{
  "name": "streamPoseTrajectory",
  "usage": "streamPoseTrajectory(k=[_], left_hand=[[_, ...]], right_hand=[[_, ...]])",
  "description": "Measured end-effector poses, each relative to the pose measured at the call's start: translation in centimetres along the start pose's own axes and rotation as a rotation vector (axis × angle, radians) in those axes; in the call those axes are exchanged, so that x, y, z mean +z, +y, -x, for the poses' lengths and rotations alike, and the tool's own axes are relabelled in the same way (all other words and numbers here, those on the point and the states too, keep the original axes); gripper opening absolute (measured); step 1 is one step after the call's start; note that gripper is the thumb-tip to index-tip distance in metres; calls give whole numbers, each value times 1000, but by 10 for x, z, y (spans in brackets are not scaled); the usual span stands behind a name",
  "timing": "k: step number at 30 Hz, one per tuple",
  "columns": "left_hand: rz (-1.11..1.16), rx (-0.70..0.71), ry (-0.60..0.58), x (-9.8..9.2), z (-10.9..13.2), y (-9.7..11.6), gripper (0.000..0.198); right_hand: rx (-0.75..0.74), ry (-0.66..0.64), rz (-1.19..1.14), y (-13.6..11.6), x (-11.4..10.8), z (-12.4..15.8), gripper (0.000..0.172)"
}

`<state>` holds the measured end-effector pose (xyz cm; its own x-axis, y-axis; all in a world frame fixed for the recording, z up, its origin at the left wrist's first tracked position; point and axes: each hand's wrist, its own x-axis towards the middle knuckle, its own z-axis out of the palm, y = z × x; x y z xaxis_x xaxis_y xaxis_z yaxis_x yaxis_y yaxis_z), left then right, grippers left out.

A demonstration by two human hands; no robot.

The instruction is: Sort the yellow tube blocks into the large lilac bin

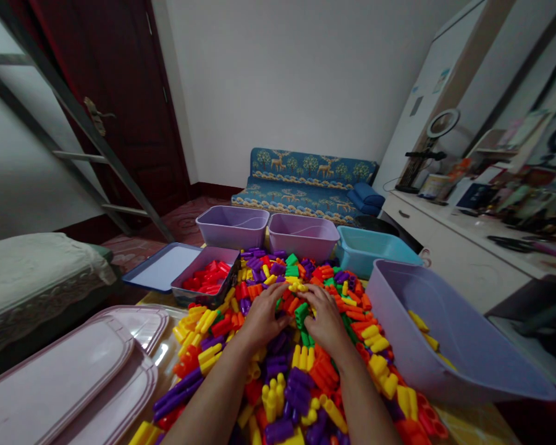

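Tubs hem the pile: purple tubs [231,238] and a blue tub [358,259] along the far edge, a big tub [449,349] at the right, pink lids [65,377] at the left. Little bare surface [164,357] shows. The left hand [262,316] and right hand [323,319] lie palm-down on the blocks [282,371], fingers half curled; I cannot tell whether either grips one.

Hands in view: two, the left hand [262,316] and the right hand [325,318]. Lilac tubs: three, namely the far-left lilac tub [227,238], the far-middle lilac tub [301,245] and the large lilac tub [467,334]. Blue tub [358,256]: one. Dark tray [208,253] of red pieces: one. Blue lid [162,269]: one. Pink lids [60,371]: at least two, stacked; exact number unclear. Plastic blocks [287,371]: a heap too large to count, in five colours.
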<state>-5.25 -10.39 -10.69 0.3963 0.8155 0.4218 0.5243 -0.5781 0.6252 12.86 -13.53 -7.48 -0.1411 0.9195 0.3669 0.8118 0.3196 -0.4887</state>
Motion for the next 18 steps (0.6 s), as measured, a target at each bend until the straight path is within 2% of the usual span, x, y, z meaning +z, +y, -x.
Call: streamPoseTrajectory(k=[5, 9, 14, 18], left_hand=[[53, -13, 22, -1, -1, 3, 57], [70, 13, 2, -6, -3, 10, 41], [103, 4, 26, -7, -5, 12, 32], [135, -4, 41, -7, -6, 12, 28]], right_hand=[[-18, 4, 16, -7, -1, -1, 45], [-69, 12, 39, -12, 1, 0, 43], [-90, -19, 64, -15, -2, 0, 38], [-101, 6, 85, -20, -5, 0, 32]])
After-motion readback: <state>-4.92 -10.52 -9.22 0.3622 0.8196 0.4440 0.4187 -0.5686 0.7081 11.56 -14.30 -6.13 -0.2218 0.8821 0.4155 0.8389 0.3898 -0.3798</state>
